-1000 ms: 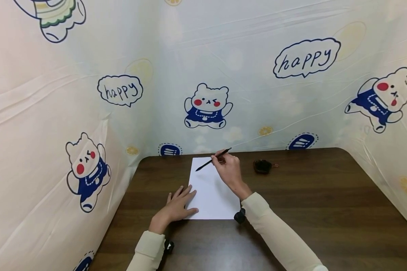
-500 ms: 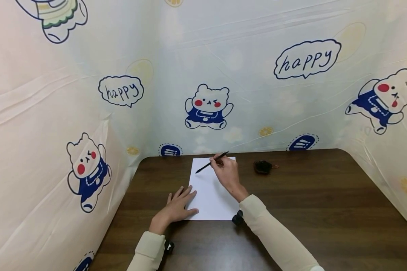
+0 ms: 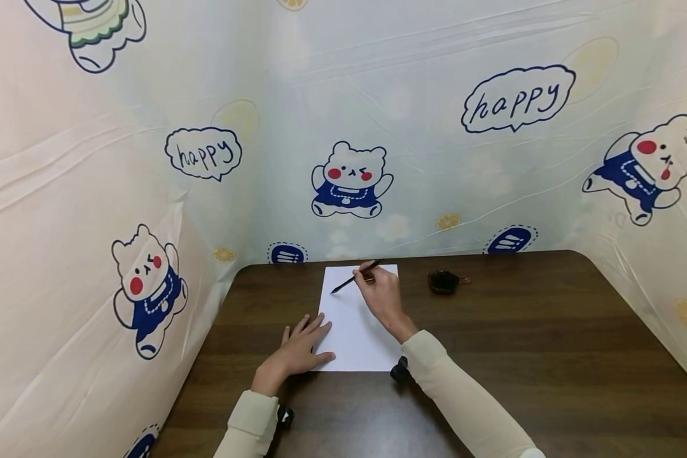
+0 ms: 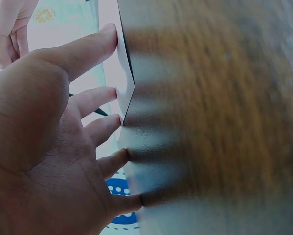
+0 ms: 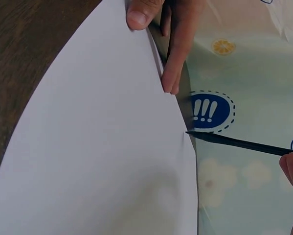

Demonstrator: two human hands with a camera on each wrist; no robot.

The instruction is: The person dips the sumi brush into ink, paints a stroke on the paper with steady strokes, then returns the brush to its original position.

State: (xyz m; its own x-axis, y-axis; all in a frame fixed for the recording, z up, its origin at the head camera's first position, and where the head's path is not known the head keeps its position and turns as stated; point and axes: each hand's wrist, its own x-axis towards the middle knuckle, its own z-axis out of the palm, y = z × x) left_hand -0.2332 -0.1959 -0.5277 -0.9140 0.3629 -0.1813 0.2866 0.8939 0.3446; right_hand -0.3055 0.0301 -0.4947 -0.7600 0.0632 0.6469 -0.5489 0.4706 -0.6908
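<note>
1. Nearest, the left hand (image 3: 299, 348) spreads its fingers, gripping nothing, and presses down the left edge of a plain white rectangular paper sheet (image 3: 355, 337).
2. The sheet lies on the brown wood-grain worktop (image 3: 492, 362): thin and light by the look of it, likely to slide or crease, so best pinned with flat fingers near an edge.
3. Farther up, the right hand (image 3: 385, 296) pinches a slim black brush-like pen (image 3: 343, 284), pointed tip at the sheet's upper left; whether it touches, one cannot tell.
4. That pen looks light, its shaft stiff, its tip perhaps soft; best held by the shaft, clear of the point.
</note>
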